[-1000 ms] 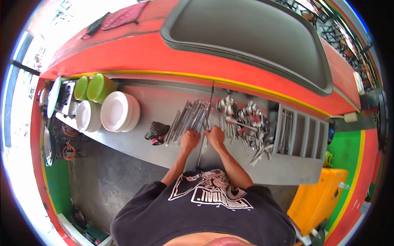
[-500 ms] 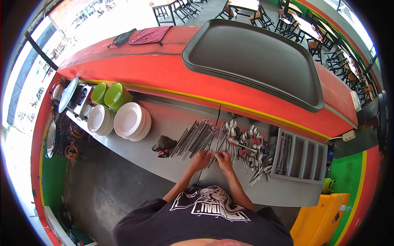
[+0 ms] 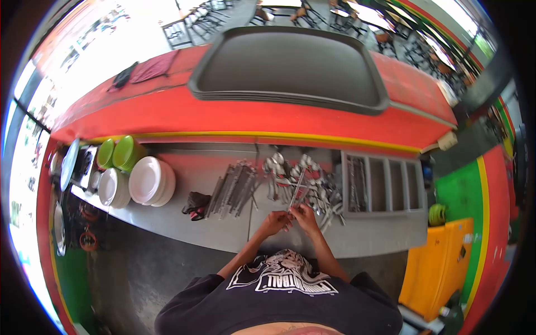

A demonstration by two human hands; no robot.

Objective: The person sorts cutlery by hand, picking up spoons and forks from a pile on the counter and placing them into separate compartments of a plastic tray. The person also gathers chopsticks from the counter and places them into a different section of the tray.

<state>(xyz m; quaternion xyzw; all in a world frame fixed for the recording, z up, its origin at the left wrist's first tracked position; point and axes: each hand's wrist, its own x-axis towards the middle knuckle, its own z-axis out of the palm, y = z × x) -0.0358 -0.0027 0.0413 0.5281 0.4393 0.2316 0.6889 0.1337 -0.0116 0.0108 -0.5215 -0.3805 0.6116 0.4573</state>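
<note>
My right hand (image 3: 303, 218) is closed on a pair of thin chopsticks (image 3: 299, 188), which point away from me over the cutlery. Against it, my left hand (image 3: 274, 223) has its fingers curled at the near end of the same chopsticks; the exact grip is partly hidden. Left of my hands lies a pile of dark chopsticks (image 3: 233, 190) on the steel counter (image 3: 262, 237). Beyond and right of them is a heap of spoons and forks (image 3: 312, 181). A grey cutlery tray (image 3: 385, 213) stands at the right, with chopsticks in its leftmost compartment.
A crumpled dark cloth (image 3: 196, 204) lies left of the pile. Stacked white plates (image 3: 148, 181) and green bowls (image 3: 127, 153) stand farther left. Brown serving trays (image 3: 290, 67) are stacked on the red ledge (image 3: 223, 120). A yellow container (image 3: 438, 268) stands below right.
My view has turned right, so the counter sits farther left. My hands have come together, and the chopsticks are now raised and pointing away over the spoons and forks.
</note>
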